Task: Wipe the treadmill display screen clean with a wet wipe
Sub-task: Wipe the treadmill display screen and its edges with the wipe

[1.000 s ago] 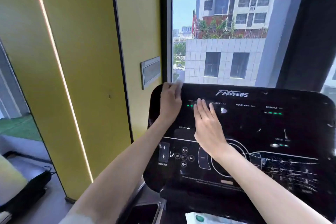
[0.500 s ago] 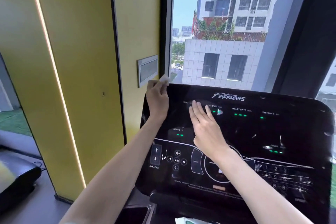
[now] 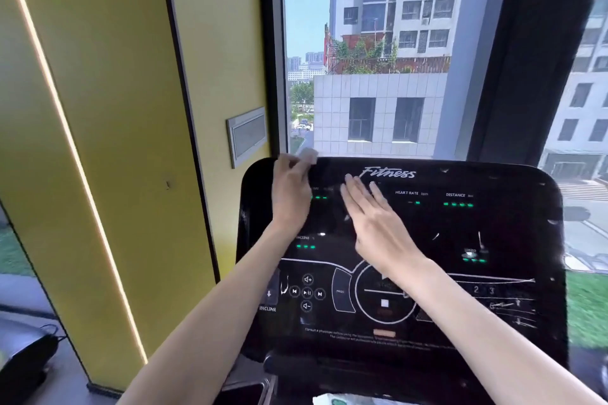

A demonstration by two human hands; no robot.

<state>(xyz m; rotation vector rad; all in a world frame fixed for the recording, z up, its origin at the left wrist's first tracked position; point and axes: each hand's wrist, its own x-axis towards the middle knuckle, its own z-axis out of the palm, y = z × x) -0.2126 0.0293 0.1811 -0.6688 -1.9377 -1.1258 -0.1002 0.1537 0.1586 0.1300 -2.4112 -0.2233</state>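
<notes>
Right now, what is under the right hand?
The black display screen; the right hand lies flat over it. Any label or lights beneath are covered. The wet wipe shows at the left hand.

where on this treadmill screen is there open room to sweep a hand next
Free: the right half of the treadmill display, from the DISTANCE readout down to the number keys. Crowded: the upper left, where the left hand holds the wet wipe at the top edge and the right hand lies flat beside it.
</notes>
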